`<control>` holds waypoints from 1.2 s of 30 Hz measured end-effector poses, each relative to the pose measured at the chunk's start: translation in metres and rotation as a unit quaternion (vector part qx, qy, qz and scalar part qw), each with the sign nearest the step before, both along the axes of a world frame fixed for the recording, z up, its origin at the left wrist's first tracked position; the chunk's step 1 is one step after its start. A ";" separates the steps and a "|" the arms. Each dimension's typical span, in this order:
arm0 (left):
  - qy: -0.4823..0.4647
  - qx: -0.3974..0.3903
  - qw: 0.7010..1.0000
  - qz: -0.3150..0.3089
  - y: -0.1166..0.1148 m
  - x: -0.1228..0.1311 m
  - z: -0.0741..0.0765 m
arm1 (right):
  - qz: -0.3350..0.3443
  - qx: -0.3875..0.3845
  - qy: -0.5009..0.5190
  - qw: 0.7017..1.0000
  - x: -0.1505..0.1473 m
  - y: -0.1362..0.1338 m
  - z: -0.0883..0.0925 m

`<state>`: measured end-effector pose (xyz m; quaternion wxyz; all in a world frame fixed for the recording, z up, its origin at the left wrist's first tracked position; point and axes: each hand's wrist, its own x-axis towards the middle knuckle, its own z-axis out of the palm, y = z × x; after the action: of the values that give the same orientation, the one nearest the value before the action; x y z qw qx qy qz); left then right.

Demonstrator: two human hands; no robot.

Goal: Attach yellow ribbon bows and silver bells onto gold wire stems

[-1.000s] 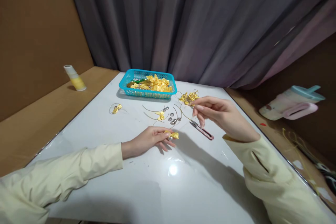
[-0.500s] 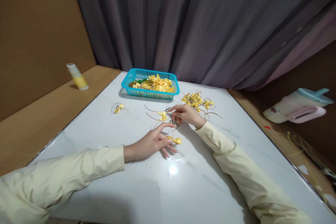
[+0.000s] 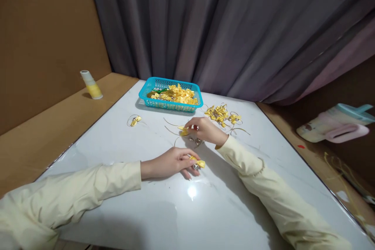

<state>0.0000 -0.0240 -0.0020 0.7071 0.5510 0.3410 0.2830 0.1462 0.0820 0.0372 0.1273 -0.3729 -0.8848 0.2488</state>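
My left hand [image 3: 175,163] pinches a yellow ribbon bow with a silver bell [image 3: 197,164] between thumb and fingers, just above the white table. Farther forward, my right hand [image 3: 205,129] has its thumb and fingertips closed on another yellow bow [image 3: 183,131] lying on the table; the fingers partly cover it. Thin cords [image 3: 171,127] stretch out to the left of this bow. Loose silver bells [image 3: 198,141] lie beneath my right hand. Off to the left rests a bow with a bell and a looped cord [image 3: 134,120].
A blue plastic basket [image 3: 141,95] of yellow bows and cords stands at the back. Right of it lies a heap of corded bows [image 3: 219,114]. A white-and-yellow tube [image 3: 92,86] is at the left, a handled cup [image 3: 334,123] at the right. A curtain [image 3: 181,23] hangs behind.
My right hand has shifted from the loose bells onto the yellow bow. My left hand has drawn slightly nearer to me, its index finger now folded in around the held bow.
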 end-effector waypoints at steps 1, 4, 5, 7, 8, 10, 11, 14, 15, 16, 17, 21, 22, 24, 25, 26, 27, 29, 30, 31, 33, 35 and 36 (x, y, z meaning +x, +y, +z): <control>0.002 -0.003 1.000 0.001 0.000 0.000 0.000 | 0.041 0.010 -0.010 0.999 -0.005 -0.003 0.002; 0.010 -0.010 1.000 -0.005 0.000 0.001 0.000 | 0.178 0.048 -0.092 0.979 -0.021 -0.009 0.004; 0.014 -0.010 1.000 -0.010 0.000 0.002 0.000 | 0.208 0.058 -0.124 0.968 -0.026 -0.010 0.004; 0.024 -0.010 1.000 -0.017 0.000 0.002 0.000 | 0.226 0.066 -0.173 0.956 -0.037 -0.009 0.003; 0.027 -0.008 0.999 -0.017 0.000 0.002 -0.001 | 0.224 0.066 -0.190 0.954 -0.041 -0.008 0.002; 0.024 -0.001 1.000 -0.008 0.000 0.003 -0.001 | 0.215 0.074 -0.221 0.948 -0.049 -0.006 0.002; 0.016 0.002 1.000 -0.002 0.000 0.003 0.000 | 0.212 0.080 -0.238 0.945 -0.052 -0.005 0.003; 0.003 0.012 1.000 0.003 -0.002 0.002 0.001 | 0.205 0.102 -0.276 0.933 -0.056 -0.002 0.006; 0.011 0.016 1.000 0.002 -0.003 0.001 0.001 | 0.203 0.108 -0.285 0.930 -0.057 -0.001 0.007; 0.022 0.020 1.000 0.000 -0.003 0.000 0.002 | 0.200 0.113 -0.293 0.928 -0.057 0.000 0.008; 0.033 0.029 0.999 0.000 -0.003 0.000 0.002 | 0.197 0.118 -0.298 0.926 -0.057 0.001 0.008; 0.084 0.118 0.989 0.028 -0.003 -0.002 0.000 | 0.187 0.130 -0.309 0.924 -0.056 0.006 0.006; 0.111 0.160 0.980 0.042 -0.003 -0.002 -0.001 | 0.186 0.130 -0.309 0.924 -0.056 0.007 0.006; 0.163 0.246 0.953 0.070 -0.004 -0.002 -0.002 | 0.184 0.129 -0.306 0.925 -0.056 0.009 0.005; 0.180 0.283 0.938 0.083 -0.004 -0.002 -0.002 | 0.184 0.127 -0.301 0.927 -0.056 0.010 0.005; 0.188 0.314 0.926 0.095 -0.005 -0.002 -0.002 | 0.183 0.125 -0.295 0.929 -0.056 0.012 0.005; 0.189 0.338 0.916 0.107 -0.004 -0.003 0.000 | 0.184 0.123 -0.286 0.932 -0.055 0.013 0.006; 0.185 0.378 0.898 0.131 0.001 -0.009 0.004 | 0.184 0.120 -0.261 0.940 -0.053 0.017 0.007; 0.184 0.401 0.886 0.144 0.006 -0.015 0.006 | 0.184 0.118 -0.247 0.944 -0.051 0.019 0.008; 0.191 0.426 0.871 0.155 0.012 -0.022 0.008 | 0.184 0.117 -0.233 0.948 -0.048 0.020 0.009; 0.220 0.513 0.813 0.163 0.028 -0.039 0.013 | 0.183 0.115 -0.204 0.955 -0.043 0.024 0.011; 0.288 0.603 0.734 0.122 0.045 -0.058 0.016 | 0.183 0.112 -0.176 0.961 -0.037 0.026 0.015; 0.322 0.631 0.702 0.075 0.052 -0.065 0.017 | 0.183 0.108 -0.163 0.963 -0.034 0.026 0.017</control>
<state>-0.0653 0.0278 0.0146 0.0173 0.8986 0.3295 0.2893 0.1120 0.1082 0.0538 -0.0271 -0.2240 -0.9684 0.1063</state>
